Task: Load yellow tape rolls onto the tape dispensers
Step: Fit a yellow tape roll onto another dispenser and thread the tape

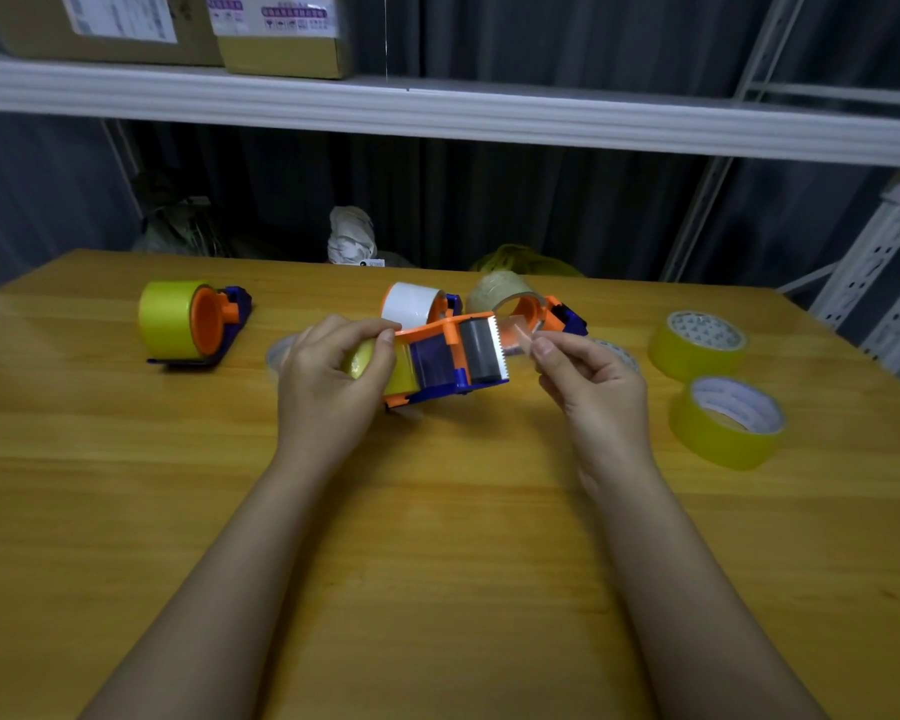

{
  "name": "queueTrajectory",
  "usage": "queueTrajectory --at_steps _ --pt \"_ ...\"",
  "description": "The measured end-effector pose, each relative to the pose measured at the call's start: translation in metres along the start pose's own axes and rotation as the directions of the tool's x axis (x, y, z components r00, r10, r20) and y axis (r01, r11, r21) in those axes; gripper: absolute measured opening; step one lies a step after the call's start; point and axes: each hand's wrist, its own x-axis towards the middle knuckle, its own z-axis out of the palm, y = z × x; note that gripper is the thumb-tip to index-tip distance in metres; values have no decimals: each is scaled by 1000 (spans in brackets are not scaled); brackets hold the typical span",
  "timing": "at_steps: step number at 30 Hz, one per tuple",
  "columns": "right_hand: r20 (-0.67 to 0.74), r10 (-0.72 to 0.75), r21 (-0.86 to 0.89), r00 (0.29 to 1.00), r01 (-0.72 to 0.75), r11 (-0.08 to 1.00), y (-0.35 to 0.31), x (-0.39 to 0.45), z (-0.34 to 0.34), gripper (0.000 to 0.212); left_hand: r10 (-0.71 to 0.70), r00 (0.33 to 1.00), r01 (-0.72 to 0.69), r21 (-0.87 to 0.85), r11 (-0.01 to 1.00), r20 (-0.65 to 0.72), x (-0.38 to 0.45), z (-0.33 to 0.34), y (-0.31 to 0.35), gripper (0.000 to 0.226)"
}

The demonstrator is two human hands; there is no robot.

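Observation:
An orange and blue tape dispenser (450,358) is held just above the wooden table (437,537), with a yellow tape roll (362,361) mounted in it. My left hand (328,376) grips the roll end of that dispenser. My right hand (588,387) pinches the clear free end of the tape (523,335) beyond the serrated blade. At the far left stands another dispenser (214,324) carrying a yellow roll (165,317). Two loose yellow rolls (697,345) (726,423) lie at the right.
Behind my hands stand a dispenser with a white roll (414,304) and one with a brownish clear roll (505,293). Clear rolls peek out by each hand. A white shelf (437,111) with cardboard boxes (281,33) hangs above the table's far edge.

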Motion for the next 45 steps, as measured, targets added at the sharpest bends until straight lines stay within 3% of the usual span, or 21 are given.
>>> queueTrajectory --at_steps 6,17,31,39,42,45 --pt "32 21 39 999 -23 999 -1 -1 0 17 -49 999 50 -20 999 2 0 0 1 18" --pt "148 81 111 986 -98 989 -2 0 1 15 -82 997 82 -81 993 6 -1 1 6 17" --pt "234 97 32 967 -108 994 -2 -3 4 13 -114 992 119 -134 984 48 -3 1 6 14" --pt "284 135 -47 949 -127 991 -5 -4 0 22 -206 978 207 -197 958 28 -1 1 7 14" --pt "160 63 -197 985 -31 980 -2 0 0 20 -239 971 231 -221 947 -9 0 0 8 14" --pt "106 -126 -165 986 142 976 -3 -3 1 19 -285 958 271 -239 932 -24 2 -1 8 13"
